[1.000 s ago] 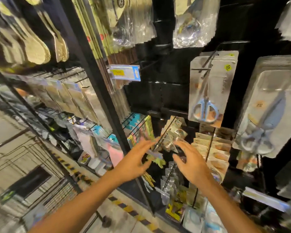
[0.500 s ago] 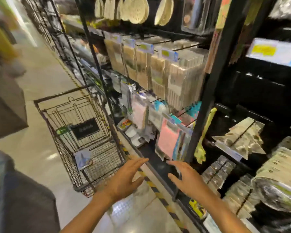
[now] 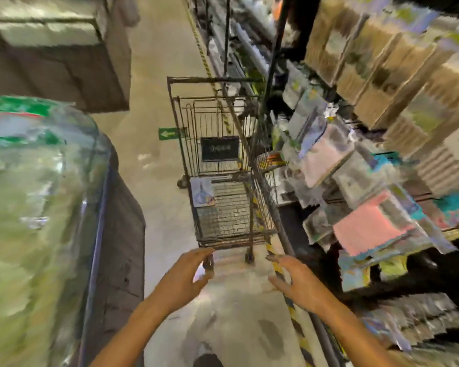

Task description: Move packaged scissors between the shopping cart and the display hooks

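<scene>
A dark wire shopping cart [image 3: 260, 197] stands in the aisle straight ahead of me, beside the shelving. One packaged pair of scissors [image 3: 202, 192] lies at the cart's left side, pale card with a bluish handle. My left hand [image 3: 184, 278] hovers just short of the cart's near end, fingers spread and empty. My right hand [image 3: 296, 280] hovers level with it on the right, fingers also spread and holding nothing. The view is blurred by motion.
Display shelving with hanging packets [image 3: 368, 229] runs along the right. A large bin of clear bagged goods [image 3: 37, 207] fills the left. A grey block [image 3: 56, 54] stands at the far left. Yellow-black floor tape [image 3: 278, 268] edges the shelving.
My view has swung left from the scissors hooks to the cart, which now sits straight ahead. Both empty hands have drawn away from the hooks and now hover near the cart's near end.
</scene>
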`<state>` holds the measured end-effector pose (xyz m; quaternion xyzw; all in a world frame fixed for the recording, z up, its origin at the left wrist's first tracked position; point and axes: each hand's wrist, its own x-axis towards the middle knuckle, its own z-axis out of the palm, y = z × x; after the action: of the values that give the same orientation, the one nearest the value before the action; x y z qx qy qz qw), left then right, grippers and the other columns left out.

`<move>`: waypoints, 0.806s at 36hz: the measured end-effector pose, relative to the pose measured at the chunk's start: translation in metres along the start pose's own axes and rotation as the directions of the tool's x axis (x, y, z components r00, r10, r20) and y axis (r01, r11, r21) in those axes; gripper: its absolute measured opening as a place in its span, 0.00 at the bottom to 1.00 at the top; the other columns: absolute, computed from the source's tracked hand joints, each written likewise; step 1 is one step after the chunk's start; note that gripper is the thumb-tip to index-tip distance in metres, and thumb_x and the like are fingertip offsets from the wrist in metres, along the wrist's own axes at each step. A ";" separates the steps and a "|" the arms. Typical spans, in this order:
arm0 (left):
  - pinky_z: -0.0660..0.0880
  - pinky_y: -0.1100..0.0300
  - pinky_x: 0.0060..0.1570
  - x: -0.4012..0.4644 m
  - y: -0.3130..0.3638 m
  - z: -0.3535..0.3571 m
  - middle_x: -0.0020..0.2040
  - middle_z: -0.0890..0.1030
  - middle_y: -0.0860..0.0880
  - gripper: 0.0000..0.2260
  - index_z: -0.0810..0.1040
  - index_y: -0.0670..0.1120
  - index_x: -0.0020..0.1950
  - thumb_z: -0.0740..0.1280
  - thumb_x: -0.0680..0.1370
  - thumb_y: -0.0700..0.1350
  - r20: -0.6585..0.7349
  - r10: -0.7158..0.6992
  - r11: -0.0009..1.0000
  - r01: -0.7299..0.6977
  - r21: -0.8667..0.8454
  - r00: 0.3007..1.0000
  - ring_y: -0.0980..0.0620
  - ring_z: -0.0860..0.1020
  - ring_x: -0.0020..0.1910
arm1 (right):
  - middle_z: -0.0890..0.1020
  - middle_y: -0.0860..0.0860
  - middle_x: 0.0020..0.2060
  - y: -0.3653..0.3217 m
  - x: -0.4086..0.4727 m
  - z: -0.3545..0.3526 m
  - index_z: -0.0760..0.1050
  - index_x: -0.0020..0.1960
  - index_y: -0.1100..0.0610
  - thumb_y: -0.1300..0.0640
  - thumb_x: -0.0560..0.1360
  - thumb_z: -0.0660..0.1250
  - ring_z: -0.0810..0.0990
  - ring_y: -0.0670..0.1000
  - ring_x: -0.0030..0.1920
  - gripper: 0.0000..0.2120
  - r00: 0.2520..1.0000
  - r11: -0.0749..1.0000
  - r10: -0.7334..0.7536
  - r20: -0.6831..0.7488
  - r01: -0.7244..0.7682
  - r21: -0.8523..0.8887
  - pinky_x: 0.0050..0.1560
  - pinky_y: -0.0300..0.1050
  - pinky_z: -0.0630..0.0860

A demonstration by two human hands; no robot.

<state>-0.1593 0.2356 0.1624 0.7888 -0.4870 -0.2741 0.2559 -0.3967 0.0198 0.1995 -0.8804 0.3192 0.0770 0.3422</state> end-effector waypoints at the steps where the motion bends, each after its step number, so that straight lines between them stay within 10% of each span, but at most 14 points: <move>1: 0.60 0.69 0.69 -0.001 -0.009 -0.003 0.72 0.70 0.56 0.24 0.64 0.58 0.75 0.66 0.81 0.51 -0.001 -0.012 1.000 0.012 0.002 1.000 0.55 0.68 0.71 | 0.71 0.38 0.66 -0.006 0.008 0.003 0.70 0.72 0.45 0.48 0.80 0.68 0.67 0.37 0.67 0.22 1.000 1.000 -0.016 0.014 0.017 -0.002 0.67 0.32 0.63; 29: 0.62 0.60 0.72 0.170 -0.035 -0.056 0.77 0.66 0.52 0.25 0.62 0.52 0.79 0.62 0.83 0.51 -0.007 -0.291 0.935 0.286 0.208 0.957 0.51 0.64 0.75 | 0.68 0.48 0.74 0.029 0.264 -0.068 0.66 0.75 0.43 0.47 0.80 0.66 0.66 0.48 0.74 0.25 0.944 0.988 -0.148 0.293 0.153 0.008 0.75 0.45 0.62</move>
<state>-0.0358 0.1023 0.1479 0.8706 -0.3950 -0.2660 0.1236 -0.2130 -0.1748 0.1413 -0.8836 0.1963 0.1827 0.3839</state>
